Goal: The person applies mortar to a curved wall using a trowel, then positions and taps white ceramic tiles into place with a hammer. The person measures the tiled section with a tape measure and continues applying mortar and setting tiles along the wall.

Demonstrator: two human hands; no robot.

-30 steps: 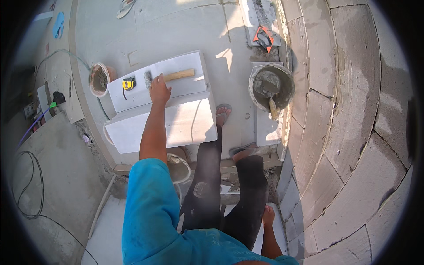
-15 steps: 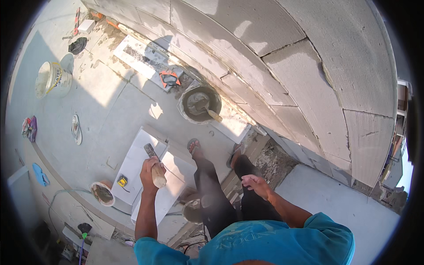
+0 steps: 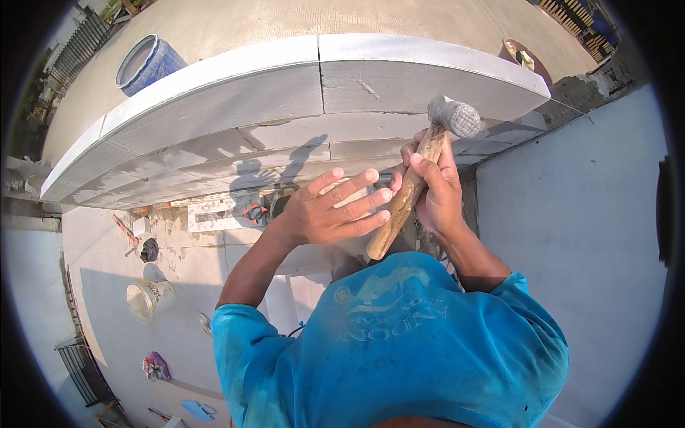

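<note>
A hammer (image 3: 410,198) with a worn wooden handle and a grey head with a waffled face is tilted in front of my chest, head up and to the right. My right hand (image 3: 439,187) is closed round the upper part of its handle, just under the head. Spread and stretched out, the fingers of my left hand (image 3: 325,210) are just left of the handle and hold nothing. Beyond both hands runs a wall of pale grey blocks (image 3: 250,96) with a white top edge. A dark shadow of my arms falls on it.
Past the wall stand a blue drum (image 3: 153,65) and a brown bucket (image 3: 526,58). A white bucket (image 3: 150,298) and a crumpled purple item (image 3: 158,366) are on the floor at left. An orange-handled tool (image 3: 254,212) lies on a pale slab (image 3: 207,214) by the wall's foot.
The hammer has passed from my left hand to my right and risen to chest height. My left hand has opened. The view has swung up toward the wall's top.
</note>
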